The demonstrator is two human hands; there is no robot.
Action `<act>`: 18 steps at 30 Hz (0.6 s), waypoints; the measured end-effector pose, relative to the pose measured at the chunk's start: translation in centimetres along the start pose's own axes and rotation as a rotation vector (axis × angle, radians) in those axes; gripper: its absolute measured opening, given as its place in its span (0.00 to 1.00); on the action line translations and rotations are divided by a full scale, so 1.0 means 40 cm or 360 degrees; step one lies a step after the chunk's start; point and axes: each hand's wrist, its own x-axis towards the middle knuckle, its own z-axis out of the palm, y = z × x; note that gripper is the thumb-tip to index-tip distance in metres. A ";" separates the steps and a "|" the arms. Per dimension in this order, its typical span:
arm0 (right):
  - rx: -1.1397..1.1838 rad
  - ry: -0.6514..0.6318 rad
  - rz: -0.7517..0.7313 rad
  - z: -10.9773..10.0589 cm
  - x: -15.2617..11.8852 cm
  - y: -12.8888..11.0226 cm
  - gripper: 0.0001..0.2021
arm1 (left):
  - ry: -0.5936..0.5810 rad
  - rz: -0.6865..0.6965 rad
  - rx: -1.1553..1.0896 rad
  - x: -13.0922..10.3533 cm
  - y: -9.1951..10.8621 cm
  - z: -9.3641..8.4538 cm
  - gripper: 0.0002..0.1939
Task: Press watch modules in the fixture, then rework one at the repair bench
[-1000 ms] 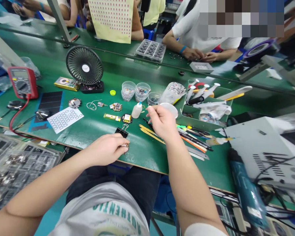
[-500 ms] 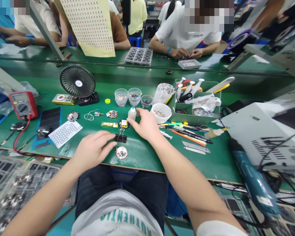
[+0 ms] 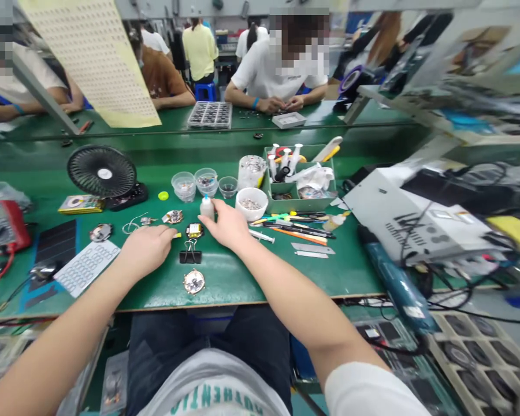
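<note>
My left hand (image 3: 149, 248) is closed over a small yellow-green strip (image 3: 178, 235), of which only the end shows past the fingertips. My right hand (image 3: 226, 224) wraps round a small white bottle (image 3: 207, 208) with a blue tip, which stands upright. Between the hands lies a small yellow and black module (image 3: 194, 230). Just below it is a black binder clip (image 3: 190, 256), and nearer the table edge a round watch-like part (image 3: 194, 281). Another round part (image 3: 173, 216) rests above my left hand, beside a small part with a white wire (image 3: 146, 221).
Clear cups (image 3: 184, 186), a white bowl (image 3: 251, 204) and a green organiser (image 3: 301, 202) stand behind my right hand. Pens and blades (image 3: 313, 250) lie to the right, near a grey machine (image 3: 394, 219). A fan (image 3: 102, 171) and a red multimeter (image 3: 4, 228) are left. People sit opposite.
The view has turned to the right. My left hand has moved up and closed on the yellow-green strip. My right hand has closed round the white bottle.
</note>
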 end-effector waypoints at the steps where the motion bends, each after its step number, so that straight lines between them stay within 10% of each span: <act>1: -0.0011 -0.0012 0.0024 0.006 0.006 -0.002 0.25 | 0.0043 -0.0035 -0.0042 -0.010 -0.003 0.001 0.18; 10: -0.0067 0.0185 -0.0083 -0.029 -0.034 -0.001 0.16 | 0.0565 -0.0678 -0.1270 -0.034 0.011 0.048 0.18; 18: -0.0147 0.1263 0.0397 -0.209 -0.243 0.228 0.25 | 0.0688 -0.0755 -0.1782 -0.056 0.005 0.046 0.27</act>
